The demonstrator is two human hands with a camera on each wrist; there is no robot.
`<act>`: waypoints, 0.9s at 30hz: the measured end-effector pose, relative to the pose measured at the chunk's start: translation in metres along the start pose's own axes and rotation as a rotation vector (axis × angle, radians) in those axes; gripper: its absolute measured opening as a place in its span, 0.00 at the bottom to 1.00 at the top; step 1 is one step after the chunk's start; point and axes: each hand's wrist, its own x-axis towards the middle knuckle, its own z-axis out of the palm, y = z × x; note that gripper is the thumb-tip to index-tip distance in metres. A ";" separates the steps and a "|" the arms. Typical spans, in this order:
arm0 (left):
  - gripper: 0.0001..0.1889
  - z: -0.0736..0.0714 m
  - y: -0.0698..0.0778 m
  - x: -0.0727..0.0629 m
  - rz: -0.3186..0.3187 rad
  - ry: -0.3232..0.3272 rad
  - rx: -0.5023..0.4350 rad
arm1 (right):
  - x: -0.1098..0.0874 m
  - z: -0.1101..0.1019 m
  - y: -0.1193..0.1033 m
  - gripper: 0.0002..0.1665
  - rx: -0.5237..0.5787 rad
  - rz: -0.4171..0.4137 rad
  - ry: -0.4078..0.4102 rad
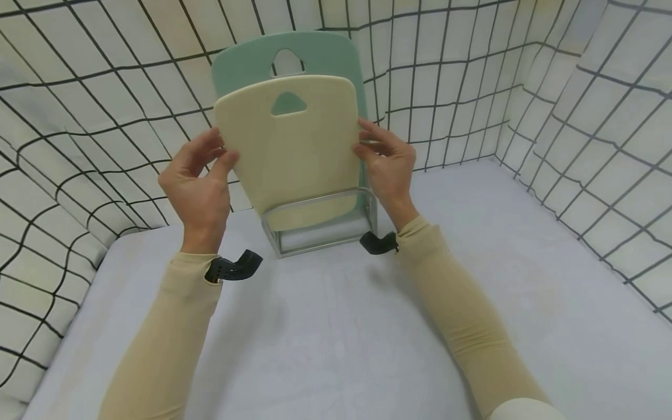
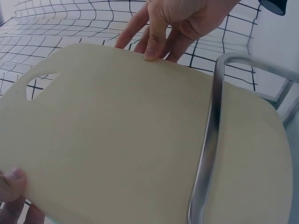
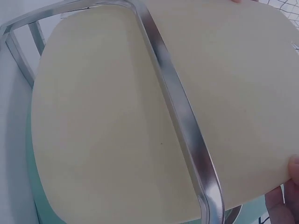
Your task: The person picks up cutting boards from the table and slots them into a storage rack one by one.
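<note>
A cream cutting board (image 1: 294, 151) stands tilted behind the front bar of a metal rack (image 1: 320, 198), its lower part inside the rack. My left hand (image 1: 196, 175) pinches the board's left edge between thumb and fingers. On the opposite edge, my right hand (image 1: 387, 160) grips with thumb in front and fingers behind. Behind it rises a larger green cutting board (image 1: 294, 49), partly hidden by the cream one. The left wrist view shows the left thumb (image 2: 153, 49) on the face of the cream board, close to its edge.
Black wire grid panels (image 1: 451, 76) enclose the back and both sides of the white table surface (image 1: 325, 326). A black wrist strap (image 1: 233, 267) sticks out from the left sleeve, and a similar black piece (image 1: 378, 242) from the right.
</note>
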 end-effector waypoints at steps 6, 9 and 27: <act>0.16 0.000 -0.002 -0.002 0.014 -0.008 -0.005 | 0.000 0.000 0.000 0.23 0.000 0.016 0.002; 0.16 0.000 -0.002 -0.002 0.017 -0.010 -0.010 | 0.000 0.000 0.000 0.23 -0.003 0.018 0.002; 0.20 0.002 -0.011 -0.006 0.049 -0.069 -0.077 | -0.001 -0.003 0.001 0.23 0.000 0.030 0.003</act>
